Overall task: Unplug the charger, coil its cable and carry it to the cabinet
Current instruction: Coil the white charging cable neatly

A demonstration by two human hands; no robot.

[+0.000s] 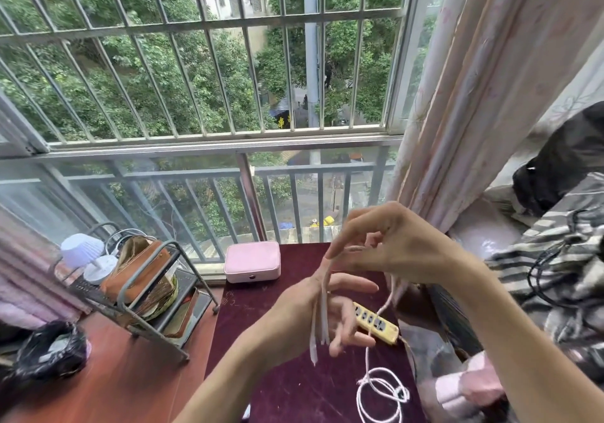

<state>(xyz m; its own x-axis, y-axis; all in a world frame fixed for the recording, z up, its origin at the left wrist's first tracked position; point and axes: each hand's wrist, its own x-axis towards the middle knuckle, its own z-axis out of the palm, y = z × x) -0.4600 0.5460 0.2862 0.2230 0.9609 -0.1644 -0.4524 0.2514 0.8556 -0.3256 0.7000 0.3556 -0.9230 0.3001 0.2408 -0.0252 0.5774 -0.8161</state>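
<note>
My left hand (330, 311) is raised over the dark red table (287, 386) with several turns of the white charger cable (320, 321) wrapped around its palm and thumb. My right hand (395, 242) hovers just above it, fingertips pinching the cable at the top of the loops. The rest of the cable runs down past the yellow power strip (376, 323) and lies in loose rings on the table (382, 396). The charger plug itself is not clearly visible.
A pink box (252, 260) sits at the table's far edge by the barred window. A metal rack (140, 292) with a brown pouch and a small white lamp stands left. A curtain (483, 95) and striped bedding (555, 275) lie right. A black bag (49, 350) is at lower left.
</note>
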